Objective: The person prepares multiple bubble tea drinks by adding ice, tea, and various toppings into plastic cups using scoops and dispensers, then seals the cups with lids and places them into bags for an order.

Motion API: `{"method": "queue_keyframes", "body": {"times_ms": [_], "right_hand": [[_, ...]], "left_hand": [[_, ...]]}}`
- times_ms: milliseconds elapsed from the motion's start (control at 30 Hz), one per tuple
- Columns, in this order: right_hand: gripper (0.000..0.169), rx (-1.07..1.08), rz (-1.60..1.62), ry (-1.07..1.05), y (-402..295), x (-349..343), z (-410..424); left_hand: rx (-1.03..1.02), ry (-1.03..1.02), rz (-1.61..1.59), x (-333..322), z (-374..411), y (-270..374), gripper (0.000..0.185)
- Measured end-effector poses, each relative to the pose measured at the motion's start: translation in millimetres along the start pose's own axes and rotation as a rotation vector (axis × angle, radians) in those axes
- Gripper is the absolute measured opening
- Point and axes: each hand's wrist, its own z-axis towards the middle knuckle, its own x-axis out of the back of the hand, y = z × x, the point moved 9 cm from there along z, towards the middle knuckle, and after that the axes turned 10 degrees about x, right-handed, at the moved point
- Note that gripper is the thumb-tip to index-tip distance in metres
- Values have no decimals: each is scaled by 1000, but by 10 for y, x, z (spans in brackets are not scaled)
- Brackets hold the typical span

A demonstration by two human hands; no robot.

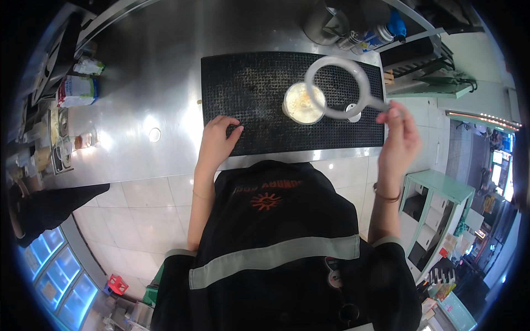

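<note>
My right hand (397,140) grips the handle of a pale ring-shaped tool (364,82), blurred by motion; whether mesh spans the ring I cannot tell. The ring is in the air and overlaps the right side of a cup (300,103) in my view. Pale, creamy stuff with a yellowish-brown patch tops the cup. Beside it stands a small round white-topped item (352,113), partly behind the ring. Both are on a black rubber bar mat (252,99). My left hand (219,134) holds nothing and rests at the mat's front left corner, thumb and fingers apart.
A steel counter (157,82) carries the mat. Behind it to the right are a metal pitcher (325,27) and a blue-topped bottle (381,35). Cartons (78,91) and glass containers (78,142) line the left end. A person's dark garment (62,207) shows at far left.
</note>
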Motion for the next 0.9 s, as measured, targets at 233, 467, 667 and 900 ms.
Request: {"method": "queue_keyframes", "body": {"times_ms": [233,467,667,900], "right_hand": [[13,352,-337,-239,-371,-437,-492],[13,398,-381,-293,-441,-551,-529],[13,119,-185,-213,-71,-428,-479],[19,-435,332,-52,508,-375,-453]], "left_hand": [[-27,9,27,69,21,-147,15],[-4,-8,14,90,-3,-201,15],[1,-8,2,86,-23,-238,15],[-11,29,22,119,-45,-235,15]]}}
